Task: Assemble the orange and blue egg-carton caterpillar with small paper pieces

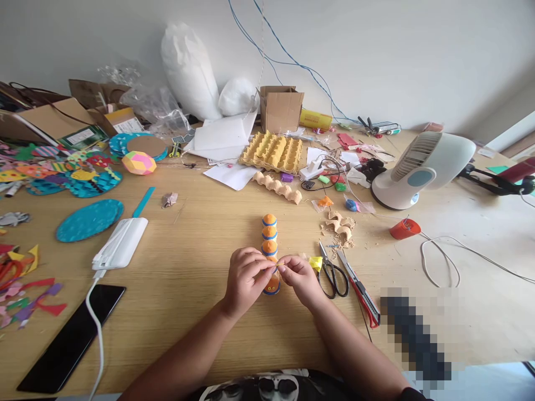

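So the left hand (pixel 246 278) and right hand (pixel 301 277) are both curled in tight, fingertips pinching a tiny yellow strip (pixel 280 264) between them. They're right above the near end of the orange ball caterpillar (pixel 270 236), which lies in a row on the counter (pixel 200 312). Looks to me like the fiddly bit, fitting a small piece at the head end, so it wants steady fingertips and a light touch or the balls get nudged out of line. Scissors (pixel 333 274) and a box cutter (pixel 360 291) lie just to the right.
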The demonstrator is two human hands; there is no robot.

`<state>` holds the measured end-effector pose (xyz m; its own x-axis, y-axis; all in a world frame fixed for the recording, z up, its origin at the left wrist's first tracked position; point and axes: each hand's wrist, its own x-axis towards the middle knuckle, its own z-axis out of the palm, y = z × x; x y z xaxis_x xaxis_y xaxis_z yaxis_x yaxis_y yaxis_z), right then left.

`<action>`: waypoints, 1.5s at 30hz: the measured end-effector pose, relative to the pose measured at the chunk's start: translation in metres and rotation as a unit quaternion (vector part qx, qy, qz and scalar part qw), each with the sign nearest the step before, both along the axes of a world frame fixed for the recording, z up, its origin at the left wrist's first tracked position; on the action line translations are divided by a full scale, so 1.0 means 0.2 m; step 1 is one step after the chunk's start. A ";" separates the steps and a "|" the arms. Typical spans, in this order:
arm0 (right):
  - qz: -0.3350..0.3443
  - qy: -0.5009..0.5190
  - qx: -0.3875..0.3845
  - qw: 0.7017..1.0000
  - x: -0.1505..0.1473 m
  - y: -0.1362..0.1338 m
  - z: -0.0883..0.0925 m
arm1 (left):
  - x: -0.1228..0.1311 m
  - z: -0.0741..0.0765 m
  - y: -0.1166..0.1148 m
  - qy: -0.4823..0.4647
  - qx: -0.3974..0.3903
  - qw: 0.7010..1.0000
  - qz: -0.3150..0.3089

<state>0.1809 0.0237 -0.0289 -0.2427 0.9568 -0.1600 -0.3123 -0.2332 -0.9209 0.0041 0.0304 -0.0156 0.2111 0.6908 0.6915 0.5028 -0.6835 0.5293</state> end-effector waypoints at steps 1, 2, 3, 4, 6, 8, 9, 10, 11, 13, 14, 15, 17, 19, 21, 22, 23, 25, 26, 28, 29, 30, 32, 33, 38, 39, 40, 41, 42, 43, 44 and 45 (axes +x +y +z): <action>0.001 0.005 0.000 1.000 0.00 0.00 0.00 | 0.00 0.00 0.00 -0.002 -0.001 1.000 -0.002; 0.001 0.009 0.000 1.000 0.00 0.00 0.00 | 0.00 0.00 0.00 -0.005 -0.003 1.000 -0.002; 0.001 0.013 0.000 1.000 0.00 0.00 0.00 | 0.00 0.00 0.00 -0.008 -0.008 1.000 -0.001; 0.000 0.020 -0.002 1.000 0.00 0.00 0.00 | 0.00 0.00 0.00 -0.011 -0.014 1.000 0.001; -0.004 0.035 -0.010 0.999 0.00 -0.01 -0.01 | 0.00 0.00 -0.01 -0.013 -0.026 1.000 0.007; -0.009 0.043 -0.017 0.999 0.00 -0.01 -0.01 | 0.00 0.01 -0.01 -0.011 -0.029 0.999 0.013; -0.011 0.042 -0.019 0.999 0.00 -0.01 -0.01 | 0.00 0.01 -0.01 -0.010 -0.028 0.999 0.016; -0.013 0.037 -0.018 0.999 0.00 -0.01 -0.02 | 0.00 0.01 -0.01 -0.009 -0.026 1.000 0.016; -0.015 0.029 -0.016 0.999 0.00 -0.01 -0.02 | 0.00 0.01 -0.01 -0.007 -0.025 1.000 0.014; -0.014 0.010 -0.011 1.000 0.00 -0.01 -0.01 | 0.00 0.01 -0.01 -0.006 -0.029 1.000 0.004; -0.010 0.003 -0.007 1.000 0.00 -0.01 -0.01 | 0.00 0.01 -0.01 -0.005 -0.033 0.999 -0.002; -0.006 -0.002 -0.003 1.000 0.00 -0.01 -0.01 | 0.00 0.01 -0.01 -0.005 -0.036 0.999 -0.007; 0.004 0.001 0.006 1.000 0.00 -0.01 -0.01 | 0.01 0.01 -0.01 -0.008 -0.038 0.999 -0.013; 0.008 0.011 0.012 1.000 0.00 -0.01 -0.01 | 0.01 0.02 -0.01 -0.012 -0.036 0.999 -0.014; 0.005 0.014 0.012 1.000 0.00 -0.01 -0.01 | 0.01 0.02 -0.02 -0.014 -0.036 0.999 -0.014; 0.001 0.011 0.011 1.000 0.00 -0.01 -0.01 | 0.01 0.02 -0.02 -0.014 -0.036 0.999 -0.014; -0.004 0.006 0.010 1.000 0.01 -0.01 -0.02 | 0.01 0.02 -0.02 -0.014 -0.037 0.999 -0.015; -0.014 -0.016 0.009 1.000 0.01 -0.01 -0.02 | 0.01 0.01 -0.02 -0.014 -0.039 0.999 -0.016; -0.016 -0.030 0.008 0.999 0.01 -0.01 -0.03 | 0.01 0.01 -0.02 -0.013 -0.040 0.999 -0.016; -0.017 -0.055 0.012 0.998 0.02 -0.01 -0.02 | 0.01 0.01 -0.02 -0.013 -0.042 0.999 -0.016; -0.017 -0.062 0.015 0.998 0.02 -0.01 -0.02 | 0.01 0.01 -0.02 -0.012 -0.042 0.999 -0.016; -0.017 -0.065 0.020 0.998 0.02 -0.01 -0.02 | 0.01 0.02 -0.02 -0.013 -0.041 0.999 -0.016; -0.023 -0.061 0.028 0.997 0.01 0.00 -0.01 | 0.01 0.02 -0.02 -0.015 -0.038 0.999 -0.016; -0.027 -0.058 0.030 0.998 0.01 0.00 -0.01 | 0.01 0.02 -0.02 -0.015 -0.036 0.999 -0.015; -0.040 -0.072 0.036 0.996 0.02 0.01 -0.01 | 0.00 0.02 -0.02 -0.017 -0.033 0.999 -0.008; -0.039 -0.078 0.039 0.995 0.02 0.01 -0.01 | 0.00 0.02 -0.02 -0.018 -0.032 0.999 -0.007; -0.038 -0.082 0.040 0.995 0.02 0.01 -0.01 | 0.00 0.02 -0.02 -0.019 -0.033 0.999 -0.006; -0.039 -0.082 0.039 0.995 0.02 0.01 -0.01 | 0.00 0.02 -0.02 -0.020 -0.034 0.999 -0.004; -0.042 -0.077 0.035 0.995 0.02 0.01 -0.01 | 0.00 0.01 -0.01 -0.021 -0.034 0.999 -0.003; -0.045 -0.072 0.029 0.996 0.02 0.01 -0.01 | 0.00 0.01 -0.01 -0.021 -0.035 0.999 -0.002; -0.047 -0.066 0.022 0.996 0.02 0.01 -0.01 | 0.00 0.01 -0.01 -0.021 -0.035 0.999 -0.002; -0.051 -0.062 0.016 0.997 0.02 0.01 -0.01 | 0.00 0.01 -0.01 -0.022 -0.035 0.999 -0.001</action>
<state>0.1852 0.0257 -0.0310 -0.1248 0.9806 -0.1514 -0.2164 -0.1758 -0.9603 0.0035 0.0286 -0.0145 0.1829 0.7379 0.6496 0.4776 -0.6442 0.5974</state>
